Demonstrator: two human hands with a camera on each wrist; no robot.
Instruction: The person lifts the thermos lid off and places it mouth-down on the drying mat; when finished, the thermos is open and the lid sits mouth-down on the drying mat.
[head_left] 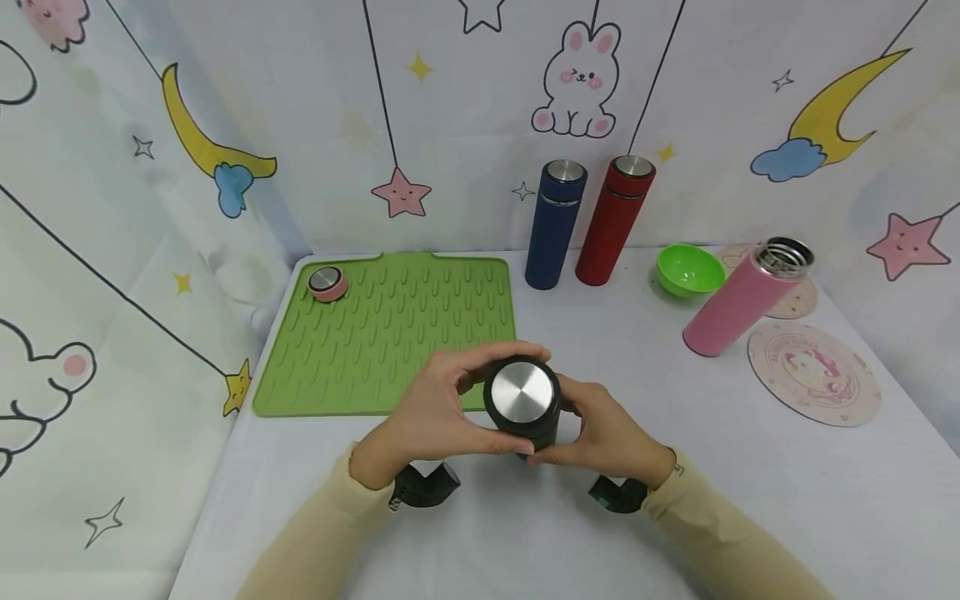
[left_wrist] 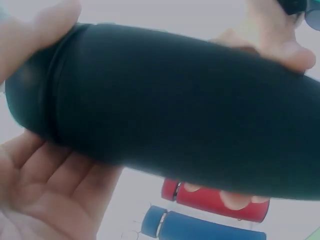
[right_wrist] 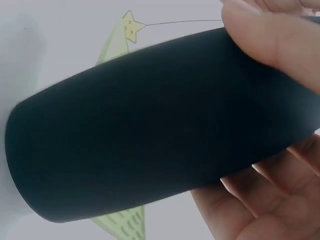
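Observation:
Both hands hold a black thermos flask (head_left: 522,393) upright at the front middle of the table, its silver-topped lid facing the head camera. My left hand (head_left: 438,408) grips it around the lid end, thumb on one side and fingers on the other, as the left wrist view shows. Lower on the body, my right hand (head_left: 603,427) is wrapped around the flask. In the right wrist view the dark flask body (right_wrist: 125,130) fills most of the picture, with its bottom end at the left. Whether its base touches the table is hard to tell.
A green mat (head_left: 405,333) carries a pink lid (head_left: 327,284). Blue (head_left: 553,233) and red (head_left: 611,229) flasks stand at the back. On the right are a green bowl (head_left: 688,272), an uncapped pink flask (head_left: 738,304) and round pink coasters (head_left: 813,373).

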